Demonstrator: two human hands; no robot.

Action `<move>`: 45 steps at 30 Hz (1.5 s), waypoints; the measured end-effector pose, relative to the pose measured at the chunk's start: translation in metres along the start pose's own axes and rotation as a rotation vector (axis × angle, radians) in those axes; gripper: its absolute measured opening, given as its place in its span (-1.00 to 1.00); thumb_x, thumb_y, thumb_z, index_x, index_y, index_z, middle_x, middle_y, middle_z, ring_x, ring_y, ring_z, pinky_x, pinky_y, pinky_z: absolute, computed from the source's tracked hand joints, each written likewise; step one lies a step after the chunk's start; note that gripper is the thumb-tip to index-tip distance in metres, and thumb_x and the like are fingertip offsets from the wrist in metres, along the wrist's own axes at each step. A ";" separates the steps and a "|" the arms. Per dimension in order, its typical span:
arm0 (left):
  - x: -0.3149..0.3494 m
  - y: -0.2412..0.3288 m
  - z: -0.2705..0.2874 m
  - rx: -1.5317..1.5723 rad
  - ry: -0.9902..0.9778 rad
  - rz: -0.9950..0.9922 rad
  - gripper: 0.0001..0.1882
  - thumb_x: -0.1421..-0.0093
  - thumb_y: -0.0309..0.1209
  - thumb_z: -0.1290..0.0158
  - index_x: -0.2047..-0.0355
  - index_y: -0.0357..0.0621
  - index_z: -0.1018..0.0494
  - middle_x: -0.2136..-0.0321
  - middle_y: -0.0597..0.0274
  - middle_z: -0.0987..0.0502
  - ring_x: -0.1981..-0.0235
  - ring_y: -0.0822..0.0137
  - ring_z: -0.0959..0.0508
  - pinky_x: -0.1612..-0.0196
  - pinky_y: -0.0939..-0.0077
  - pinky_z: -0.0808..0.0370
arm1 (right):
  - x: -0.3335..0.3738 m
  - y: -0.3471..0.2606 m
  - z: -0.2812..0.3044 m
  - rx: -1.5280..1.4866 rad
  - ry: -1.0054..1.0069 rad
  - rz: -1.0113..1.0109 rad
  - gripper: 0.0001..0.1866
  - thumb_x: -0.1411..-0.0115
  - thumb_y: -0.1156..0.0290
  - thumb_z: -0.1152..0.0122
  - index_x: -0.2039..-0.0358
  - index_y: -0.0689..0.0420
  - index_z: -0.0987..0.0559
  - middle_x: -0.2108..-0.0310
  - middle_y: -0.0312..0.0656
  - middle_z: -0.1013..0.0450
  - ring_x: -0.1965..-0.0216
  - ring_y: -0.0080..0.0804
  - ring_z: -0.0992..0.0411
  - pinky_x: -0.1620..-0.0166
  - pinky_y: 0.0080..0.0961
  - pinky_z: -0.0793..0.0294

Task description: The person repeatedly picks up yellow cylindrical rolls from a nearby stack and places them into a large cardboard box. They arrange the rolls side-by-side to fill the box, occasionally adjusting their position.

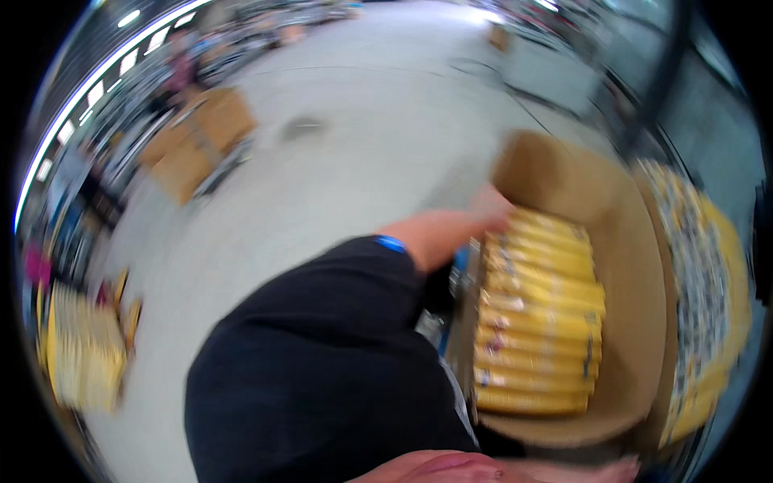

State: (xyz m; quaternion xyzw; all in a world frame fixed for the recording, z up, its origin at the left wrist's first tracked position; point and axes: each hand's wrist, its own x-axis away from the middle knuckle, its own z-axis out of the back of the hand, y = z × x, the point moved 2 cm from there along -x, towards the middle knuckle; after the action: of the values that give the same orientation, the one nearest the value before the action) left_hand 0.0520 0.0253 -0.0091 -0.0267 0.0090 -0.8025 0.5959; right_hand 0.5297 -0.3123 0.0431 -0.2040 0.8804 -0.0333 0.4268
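While the whole view is smeared by motion, one arm in a black sleeve (322,354) with a blue wristband (391,244) stretches out to the open box (636,274), and its hand (489,208) sits at the box's near rim, touching or just above the top end of the packs (538,314). I take this for the left hand, though the blur leaves that unsure; whether its fingers are spread or closed on anything cannot be told. The yellow packs lie in a neat stacked row just below and beyond the hand, filling one side of the box, with bare cardboard past them. The other hand (620,465) shows only at the bottom edge, its grip unreadable. To do this well, the reaching hand should probably settle squarely on the top pack, keeping the row aligned and clear of the box wall.
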 end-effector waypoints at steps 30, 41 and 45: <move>0.021 -0.022 0.012 -0.012 0.096 0.069 -0.71 -0.05 -0.16 0.04 0.34 0.05 -0.61 0.37 0.22 -0.60 0.20 0.26 -0.53 -0.07 0.36 -0.24 | 0.037 -0.001 0.037 0.218 0.773 0.066 0.18 -0.02 -0.36 -0.03 -0.33 0.11 0.33 -0.38 -0.11 0.34 -0.36 -0.11 0.20 -0.30 -0.08 0.12; 0.019 -0.021 0.009 -0.025 0.098 0.069 -0.74 -0.06 -0.16 0.01 0.38 0.04 -0.60 0.39 0.25 -0.60 0.20 0.26 -0.53 -0.09 0.34 -0.23 | 0.036 0.005 0.034 0.216 0.735 0.067 0.14 -0.04 -0.31 -0.06 -0.34 0.10 0.31 -0.38 -0.10 0.32 -0.37 -0.09 0.22 -0.32 -0.06 0.17; 0.019 -0.018 0.011 -0.025 0.097 0.062 -0.74 -0.06 -0.17 0.01 0.38 0.03 -0.60 0.40 0.23 -0.60 0.20 0.25 -0.53 -0.10 0.34 -0.22 | 0.036 0.005 0.034 0.224 0.736 0.067 0.10 -0.07 -0.30 -0.03 -0.34 0.08 0.29 -0.37 -0.11 0.28 -0.36 -0.10 0.20 -0.31 -0.08 0.16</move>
State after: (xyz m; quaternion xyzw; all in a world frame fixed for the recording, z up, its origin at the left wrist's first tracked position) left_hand 0.0295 0.0122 0.0030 0.0052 0.0488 -0.7838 0.6191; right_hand 0.5341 -0.3177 -0.0059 -0.1019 0.9717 -0.1863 0.1030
